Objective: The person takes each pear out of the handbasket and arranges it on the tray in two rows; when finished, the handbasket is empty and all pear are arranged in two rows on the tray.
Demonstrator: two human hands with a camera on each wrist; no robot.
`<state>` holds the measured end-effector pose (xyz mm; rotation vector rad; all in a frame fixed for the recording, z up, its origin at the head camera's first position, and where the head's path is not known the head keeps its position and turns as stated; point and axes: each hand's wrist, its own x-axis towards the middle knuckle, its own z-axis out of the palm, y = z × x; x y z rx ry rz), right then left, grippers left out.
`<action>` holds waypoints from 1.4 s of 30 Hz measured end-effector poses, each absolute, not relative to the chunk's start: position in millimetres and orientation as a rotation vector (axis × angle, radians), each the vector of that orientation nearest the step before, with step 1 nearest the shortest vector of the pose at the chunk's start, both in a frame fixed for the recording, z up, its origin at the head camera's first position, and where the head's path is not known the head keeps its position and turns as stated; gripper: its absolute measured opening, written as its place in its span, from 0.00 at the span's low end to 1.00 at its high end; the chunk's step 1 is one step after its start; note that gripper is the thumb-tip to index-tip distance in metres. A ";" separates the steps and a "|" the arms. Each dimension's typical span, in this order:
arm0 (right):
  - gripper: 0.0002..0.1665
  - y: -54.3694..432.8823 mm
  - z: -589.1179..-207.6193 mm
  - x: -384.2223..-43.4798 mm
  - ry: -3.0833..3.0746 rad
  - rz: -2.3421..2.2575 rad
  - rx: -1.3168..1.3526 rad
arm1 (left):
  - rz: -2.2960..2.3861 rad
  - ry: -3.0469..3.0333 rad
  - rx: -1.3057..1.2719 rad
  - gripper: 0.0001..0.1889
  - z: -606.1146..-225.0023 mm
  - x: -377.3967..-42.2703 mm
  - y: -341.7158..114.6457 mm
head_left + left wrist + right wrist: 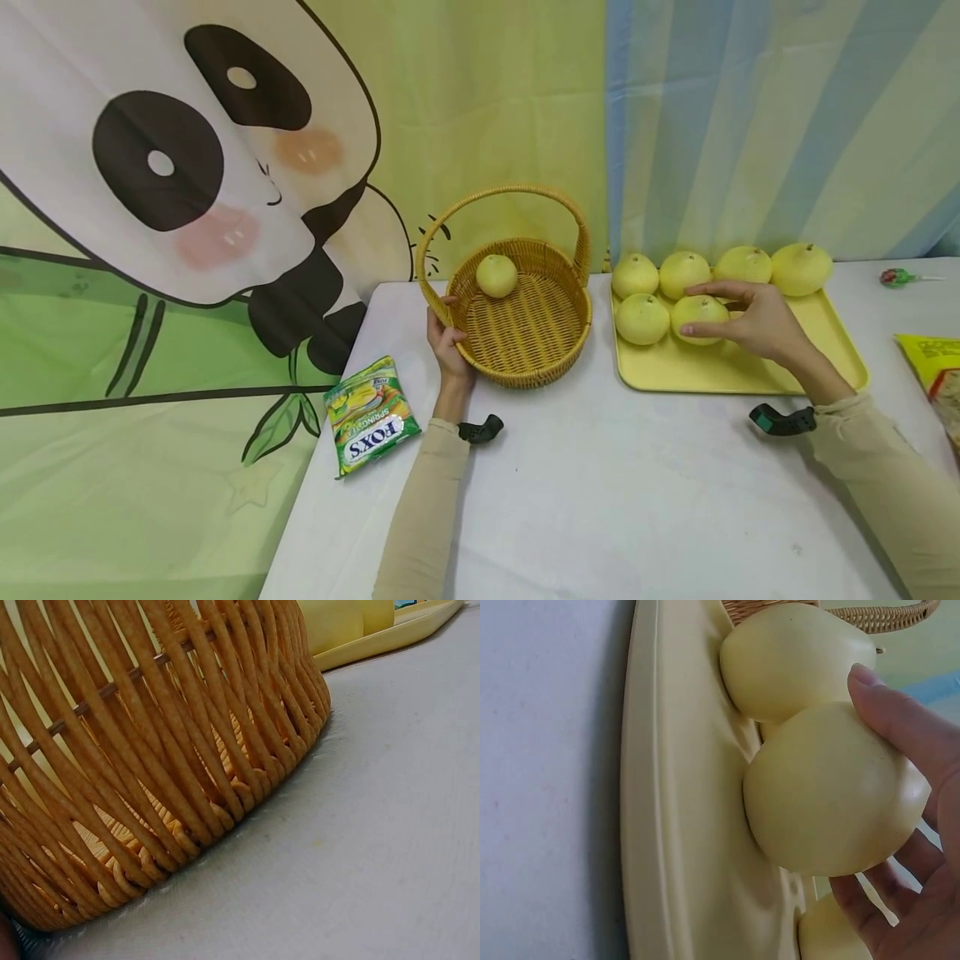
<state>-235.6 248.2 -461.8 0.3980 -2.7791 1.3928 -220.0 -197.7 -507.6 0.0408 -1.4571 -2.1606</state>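
Note:
My left hand grips the left side of a round wicker basket, close to the foot of its tall arched handle. One pale yellow pear lies inside the basket near the back left. On the right, my right hand holds another pear, thumb on one side and fingers on the other. This pear sits low over the yellow tray, beside a neighbouring pear in the front row. Several more pears line the tray's back edge.
A green candy bag lies left of the basket. At the far right are a wrapped lollipop and a yellow packet, partly out of view. A printed curtain hangs behind the white-covered table.

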 end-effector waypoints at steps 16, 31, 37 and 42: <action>0.37 242.8 -448.8 -234.3 -2.778 1.220 0.541 | -2.162 -1.449 0.024 0.33 -508.4 -221.1 -197.9; 0.21 147.0 -376.8 -229.0 -2.558 1.266 0.945 | -2.156 -1.443 0.025 0.31 -510.0 -221.1 -200.1; 0.26 93.4 -367.8 -229.6 -2.598 1.327 1.202 | -2.170 -1.436 0.027 0.32 -508.9 -220.9 -199.5; 0.36 59.0 -365.8 -239.1 -2.714 1.530 1.214 | -2.179 -1.427 0.032 0.31 -510.5 -221.2 -199.5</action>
